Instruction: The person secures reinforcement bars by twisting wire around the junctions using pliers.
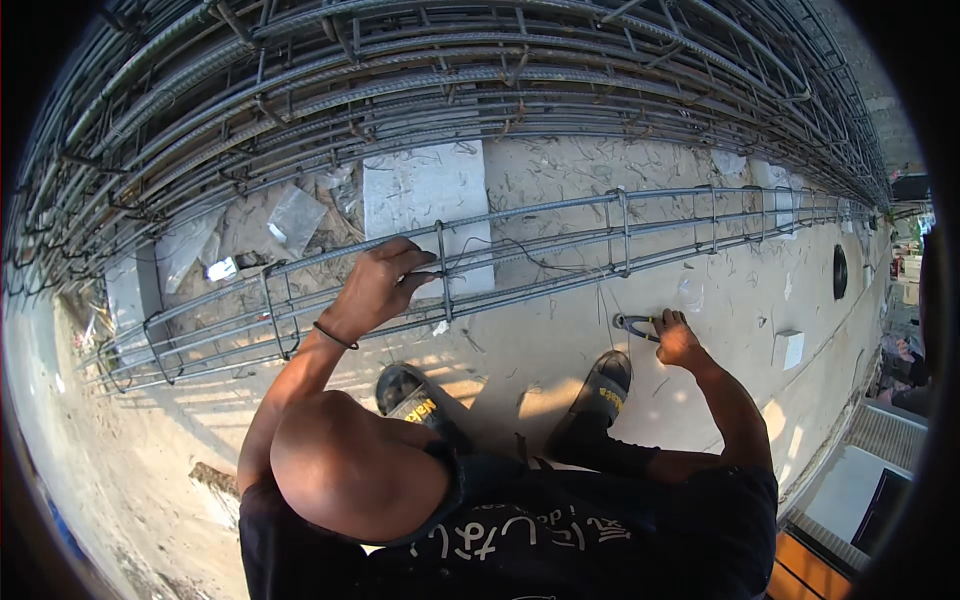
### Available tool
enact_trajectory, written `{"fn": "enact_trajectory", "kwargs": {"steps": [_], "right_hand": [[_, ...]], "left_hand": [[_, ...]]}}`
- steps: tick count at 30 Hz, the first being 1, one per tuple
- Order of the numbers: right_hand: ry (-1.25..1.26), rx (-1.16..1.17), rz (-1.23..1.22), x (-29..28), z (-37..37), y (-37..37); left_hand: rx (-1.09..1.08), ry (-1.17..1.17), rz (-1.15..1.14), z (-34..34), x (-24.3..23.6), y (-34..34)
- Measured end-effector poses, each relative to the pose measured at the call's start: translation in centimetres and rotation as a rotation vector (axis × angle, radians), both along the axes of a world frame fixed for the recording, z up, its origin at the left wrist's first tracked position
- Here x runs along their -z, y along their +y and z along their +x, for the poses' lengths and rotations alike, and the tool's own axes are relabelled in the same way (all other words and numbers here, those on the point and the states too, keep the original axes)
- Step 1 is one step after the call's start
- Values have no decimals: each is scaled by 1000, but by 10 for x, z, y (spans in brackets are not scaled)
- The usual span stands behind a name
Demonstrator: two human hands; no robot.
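Observation:
My left hand (388,278) is at a square stirrup (442,272) of a long, narrow rebar cage (540,215), its fingers bent and drawn together by the upright bar. What sits between the fingertips is too small to make out. A thin dark tie wire (510,242) loops from near those fingers rightward through the cage. My right hand (677,340) is wrapped around the handles of a pair of pincers (632,323), held on the near side of the cage with its round jaws pointing left. Thin wires (600,300) hang down just left of the jaws.
Stacked rebar cages (420,75) fill the far side. Under the cage lies a pale slab (425,195); clear plastic bags (297,218) and wire scraps litter the concrete floor (540,345). A white block (788,350) and a black coil (839,272) are at right. My sandals (605,388) are near the cage.

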State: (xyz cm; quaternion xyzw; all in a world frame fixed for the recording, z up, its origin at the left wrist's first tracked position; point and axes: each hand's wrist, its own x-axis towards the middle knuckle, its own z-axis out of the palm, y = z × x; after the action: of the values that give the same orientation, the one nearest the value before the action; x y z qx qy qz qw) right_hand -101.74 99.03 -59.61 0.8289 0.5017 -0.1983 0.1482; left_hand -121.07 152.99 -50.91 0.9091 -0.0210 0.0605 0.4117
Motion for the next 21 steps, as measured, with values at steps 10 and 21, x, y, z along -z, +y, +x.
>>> {"fn": "enact_trajectory", "kwargs": {"steps": [10,21], "right_hand": [[1285,1296,67,-170,-55,161],[1796,1174,-212,-197,-61,316]], "left_hand": [[-350,-245,-59,-17,25,-44],[-372,-141,-227,-18,35,-42]]}}
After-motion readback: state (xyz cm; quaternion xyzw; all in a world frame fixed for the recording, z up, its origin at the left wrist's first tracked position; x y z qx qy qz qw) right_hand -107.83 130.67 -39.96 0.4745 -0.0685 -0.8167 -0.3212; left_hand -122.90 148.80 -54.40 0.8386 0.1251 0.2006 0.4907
